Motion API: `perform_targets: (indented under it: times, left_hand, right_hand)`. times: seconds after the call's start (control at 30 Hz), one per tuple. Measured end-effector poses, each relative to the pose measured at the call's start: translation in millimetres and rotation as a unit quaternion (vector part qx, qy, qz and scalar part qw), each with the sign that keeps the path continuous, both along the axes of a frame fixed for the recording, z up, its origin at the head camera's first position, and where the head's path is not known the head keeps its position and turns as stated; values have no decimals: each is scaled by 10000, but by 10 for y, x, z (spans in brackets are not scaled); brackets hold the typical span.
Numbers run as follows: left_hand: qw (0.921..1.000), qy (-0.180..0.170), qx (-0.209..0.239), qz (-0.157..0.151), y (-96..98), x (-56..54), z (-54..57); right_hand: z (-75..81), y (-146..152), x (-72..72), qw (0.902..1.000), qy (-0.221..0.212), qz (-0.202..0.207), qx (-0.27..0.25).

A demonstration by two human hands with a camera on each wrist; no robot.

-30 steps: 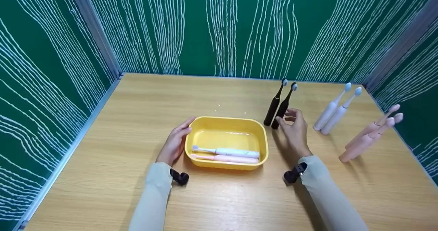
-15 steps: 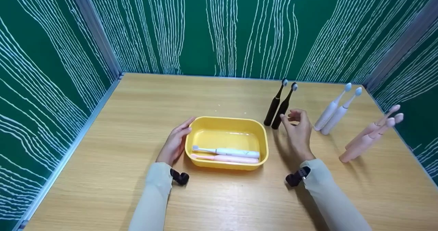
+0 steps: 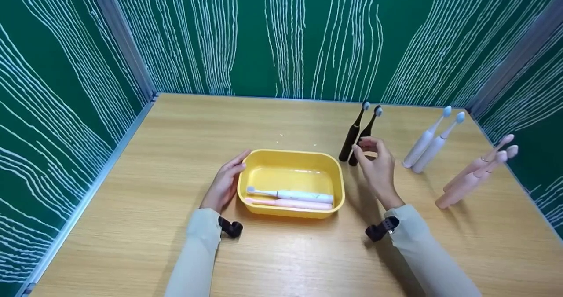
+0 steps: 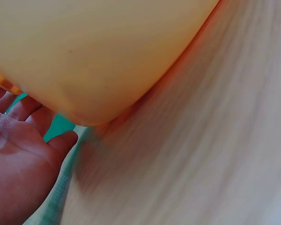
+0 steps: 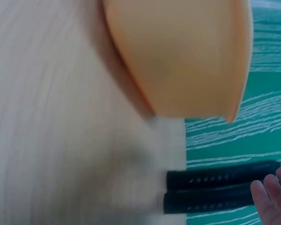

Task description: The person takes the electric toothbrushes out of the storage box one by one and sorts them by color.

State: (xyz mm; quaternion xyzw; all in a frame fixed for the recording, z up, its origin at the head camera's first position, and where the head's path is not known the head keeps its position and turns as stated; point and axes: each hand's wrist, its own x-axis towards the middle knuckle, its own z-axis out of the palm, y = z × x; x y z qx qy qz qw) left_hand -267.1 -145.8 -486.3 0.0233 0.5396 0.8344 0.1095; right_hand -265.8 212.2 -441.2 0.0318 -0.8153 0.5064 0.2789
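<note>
My left hand (image 3: 222,185) rests against the left end of a yellow plastic bin (image 3: 292,152), fingers along its outer wall. In the left wrist view this hand (image 4: 23,145) lies beside the bin's wall with fairly straight fingers. Inside the bin lie a white electric toothbrush (image 3: 305,196) and a pink one (image 3: 303,205). My right hand (image 3: 378,169) is at the nearer of two upright black electric toothbrushes (image 3: 350,141), partly covering it. In the right wrist view its fingers (image 5: 274,190) overlap the brush handles, thumb apart. Whether they touch is unclear.
Two white electric toothbrushes (image 3: 429,149) stand upright right of my right hand. Three pink electric toothbrushes (image 3: 464,185) stand farther right. Green panels (image 3: 250,33) with white wavy lines border the wooden table (image 3: 145,191) on the sides and back.
My right hand first drew slightly right, away from the nearer black toothbrush, then came back left over it. My left hand, the bin and the toothbrushes stay in place.
</note>
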Motion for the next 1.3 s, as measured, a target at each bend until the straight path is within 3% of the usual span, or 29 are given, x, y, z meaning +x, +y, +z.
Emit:
perform_targets:
  times: [0.3, 0.57, 0.77, 0.93, 1.1, 1.3]
  left_hand:
    - [10000, 19, 44, -36, 1, 1, -7]
    - [10000, -26, 14, 3, 6, 7, -1]
    - [10000, -34, 15, 22, 4, 5, -7]
    - [10000, -18, -17, 10, 2, 2, -8]
    - [10000, 5, -26, -26, 0, 6, 5]
    - [9999, 39, -114, -106, -2, 13, 11]
  right_hand:
    - [172, -223, 102, 9938, -438, 828, 591]
    - [266, -375, 174, 9777, -1012, 1445, 1139]
    - [286, -462, 177, 9630, -1110, 1937, 1513]
    - [309, -508, 169, 9471, -1336, 2339, 1747]
    - [344, -551, 157, 9222, -1814, 2633, 2176]
    - [339, -598, 136, 8924, -1714, 3112, 2781]
